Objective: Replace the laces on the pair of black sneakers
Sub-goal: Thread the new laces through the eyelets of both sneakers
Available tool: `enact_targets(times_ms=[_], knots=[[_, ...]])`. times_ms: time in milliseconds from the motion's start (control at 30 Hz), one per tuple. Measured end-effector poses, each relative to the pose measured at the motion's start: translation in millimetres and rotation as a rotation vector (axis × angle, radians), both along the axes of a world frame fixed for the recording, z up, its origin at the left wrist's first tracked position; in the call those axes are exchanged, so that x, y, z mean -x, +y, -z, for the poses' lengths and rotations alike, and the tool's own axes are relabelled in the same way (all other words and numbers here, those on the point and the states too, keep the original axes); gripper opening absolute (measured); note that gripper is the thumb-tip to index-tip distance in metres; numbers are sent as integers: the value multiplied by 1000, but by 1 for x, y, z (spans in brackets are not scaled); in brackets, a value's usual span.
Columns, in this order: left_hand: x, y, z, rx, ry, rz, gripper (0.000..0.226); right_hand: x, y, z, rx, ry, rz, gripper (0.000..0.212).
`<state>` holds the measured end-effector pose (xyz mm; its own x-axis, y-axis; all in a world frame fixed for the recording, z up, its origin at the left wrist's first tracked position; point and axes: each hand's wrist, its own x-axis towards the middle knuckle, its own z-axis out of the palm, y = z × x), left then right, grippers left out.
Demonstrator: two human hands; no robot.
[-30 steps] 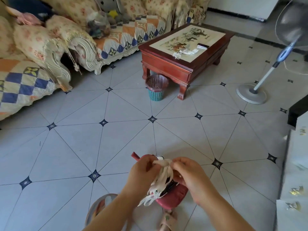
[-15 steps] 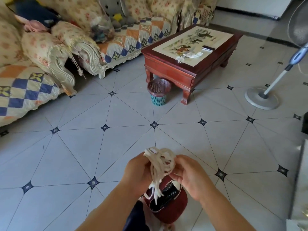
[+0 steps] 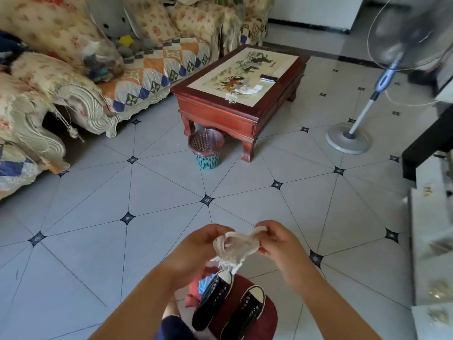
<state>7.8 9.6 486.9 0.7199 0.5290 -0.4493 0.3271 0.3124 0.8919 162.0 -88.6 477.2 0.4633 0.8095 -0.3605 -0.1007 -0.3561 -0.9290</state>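
Two black sneakers with white toe caps and bare eyelets stand side by side on a dark red round stool (image 3: 266, 317) at the bottom centre: the left sneaker (image 3: 212, 300) and the right sneaker (image 3: 246, 312). Above them I hold a bundle of white laces (image 3: 234, 246) between both hands. My left hand (image 3: 196, 246) grips the bundle's left side and my right hand (image 3: 277, 241) pinches its right end. Loose lace ends hang down toward the left sneaker's toe.
A red wooden coffee table (image 3: 220, 116) with white cloth scraps stands ahead, and a small teal and pink basket (image 3: 206, 150) sits at its near corner. Sofas line the left, a standing fan (image 3: 348, 141) is at right, and white furniture (image 3: 431, 229) runs along the right edge.
The view has tilted so both sneakers on the stool show. My hands have drawn slightly apart, spreading the lace bundle sideways between them.
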Motion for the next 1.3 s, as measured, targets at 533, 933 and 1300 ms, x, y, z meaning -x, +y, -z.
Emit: enact_targets(times_ms=[533, 933, 1300], knots=[[-42, 209, 108, 664, 6, 186, 30, 20, 153, 86, 97, -349, 207, 52], [-80, 173, 318, 577, 57, 43, 20, -6, 106, 319, 270, 69, 534, 28], [-75, 129, 471, 635, -175, -46, 29, 33, 83, 474, 236, -350, 78, 21]])
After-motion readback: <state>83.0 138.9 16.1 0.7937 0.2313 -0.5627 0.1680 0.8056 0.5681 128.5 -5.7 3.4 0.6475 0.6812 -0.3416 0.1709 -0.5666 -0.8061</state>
